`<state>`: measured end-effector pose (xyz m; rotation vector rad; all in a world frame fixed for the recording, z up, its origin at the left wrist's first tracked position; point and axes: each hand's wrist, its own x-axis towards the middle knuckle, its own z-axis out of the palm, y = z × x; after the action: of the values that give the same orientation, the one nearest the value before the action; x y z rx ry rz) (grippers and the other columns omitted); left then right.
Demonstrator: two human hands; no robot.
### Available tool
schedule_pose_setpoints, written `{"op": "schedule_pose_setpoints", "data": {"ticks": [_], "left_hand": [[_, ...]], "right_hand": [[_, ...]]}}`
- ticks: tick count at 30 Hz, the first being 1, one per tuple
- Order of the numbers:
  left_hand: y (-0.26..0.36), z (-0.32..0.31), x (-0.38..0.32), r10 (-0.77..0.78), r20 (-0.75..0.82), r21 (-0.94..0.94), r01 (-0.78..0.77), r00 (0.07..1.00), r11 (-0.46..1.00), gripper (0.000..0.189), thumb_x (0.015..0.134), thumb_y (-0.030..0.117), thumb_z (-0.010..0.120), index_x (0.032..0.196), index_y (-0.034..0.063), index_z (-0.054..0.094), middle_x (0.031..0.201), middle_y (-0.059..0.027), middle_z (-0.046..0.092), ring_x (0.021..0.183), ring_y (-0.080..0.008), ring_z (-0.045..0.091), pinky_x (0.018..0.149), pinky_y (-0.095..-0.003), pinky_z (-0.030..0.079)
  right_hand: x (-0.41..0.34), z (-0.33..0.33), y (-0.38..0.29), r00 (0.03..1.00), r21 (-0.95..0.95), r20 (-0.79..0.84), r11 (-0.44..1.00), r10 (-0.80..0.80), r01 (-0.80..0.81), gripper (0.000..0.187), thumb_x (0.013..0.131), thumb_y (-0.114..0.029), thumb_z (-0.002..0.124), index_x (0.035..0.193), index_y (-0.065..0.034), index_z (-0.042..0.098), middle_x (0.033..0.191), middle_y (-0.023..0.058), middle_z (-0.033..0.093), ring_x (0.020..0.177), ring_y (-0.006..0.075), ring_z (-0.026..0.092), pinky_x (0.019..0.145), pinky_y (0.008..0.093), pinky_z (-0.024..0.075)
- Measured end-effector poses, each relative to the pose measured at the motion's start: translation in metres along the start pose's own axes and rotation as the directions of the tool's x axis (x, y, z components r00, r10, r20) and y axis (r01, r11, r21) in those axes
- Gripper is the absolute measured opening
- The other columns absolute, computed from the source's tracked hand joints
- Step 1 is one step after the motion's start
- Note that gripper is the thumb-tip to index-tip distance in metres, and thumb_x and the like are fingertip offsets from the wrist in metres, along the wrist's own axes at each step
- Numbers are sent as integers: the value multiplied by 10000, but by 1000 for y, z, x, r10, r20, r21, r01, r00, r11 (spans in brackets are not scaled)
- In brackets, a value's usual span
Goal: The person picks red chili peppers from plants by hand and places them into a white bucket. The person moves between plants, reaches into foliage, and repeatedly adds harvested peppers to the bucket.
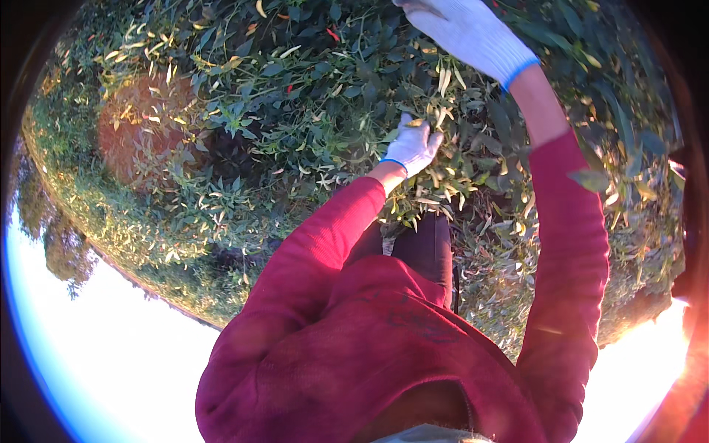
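My left hand [412, 148], in a white knit glove with a blue cuff edge, reaches into the foliage of chili pepper plants [310, 83]. Its fingers are curled among the leaves, and whether they grip anything is unclear. Pale chili peppers [445, 80] hang just beyond it. My right hand [460, 30], gloved alike, stretches out over the plants at the top edge of the view. Its fingertips are partly cut off there, so their hold cannot be made out. A red chili pepper [333, 34] shows to the left of my right hand.
Dense chili plants surround me, with many pale peppers [141, 41] at the left. Leafy stems [590, 180] stand close against my right sleeve. My legs [424, 243] are right up against the foliage. Trees [66, 249] rise at the far left, and strong sun glare washes out the lower right.
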<state>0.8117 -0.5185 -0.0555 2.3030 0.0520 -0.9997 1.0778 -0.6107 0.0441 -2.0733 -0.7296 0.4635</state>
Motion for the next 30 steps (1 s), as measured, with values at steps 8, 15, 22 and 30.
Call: {"op": "schedule_pose_setpoints", "data": {"ticks": [8,15,22,30], "left_hand": [[-5,5,-12,287,9,190,-284,958,940,522,946,320,636,1324,-31,552,1266,-338,560,1067,-496,646,877,-501,574],[-21,-105,-53,318,260,-394,-201,912,897,538,1001,409,616,1416,70,567,1453,-353,492,1077,-490,673,931,-538,562],[-131,-194,1,-38,185,-968,188,982,167,365,1064,329,564,1162,2,693,983,-113,757,722,-120,722,626,-233,603],[-84,-151,84,205,28,-820,-94,978,565,331,1025,125,559,1323,20,658,1204,-118,729,1107,-202,698,993,-304,548]], "right_hand": [[58,200,27,802,-460,556,884,217,80,442,952,-310,554,1356,-165,659,1394,130,637,1258,378,598,1050,483,504],[-40,156,73,588,-704,583,710,560,22,298,912,-194,596,1158,-135,754,1232,182,650,1160,397,612,961,468,534],[-92,70,110,713,-571,652,786,257,239,136,802,-163,718,922,-101,706,1007,119,667,1087,326,598,919,457,506],[-76,52,102,798,-438,598,862,67,256,135,812,-154,725,878,-77,636,939,105,606,1096,341,593,875,443,536]]}}
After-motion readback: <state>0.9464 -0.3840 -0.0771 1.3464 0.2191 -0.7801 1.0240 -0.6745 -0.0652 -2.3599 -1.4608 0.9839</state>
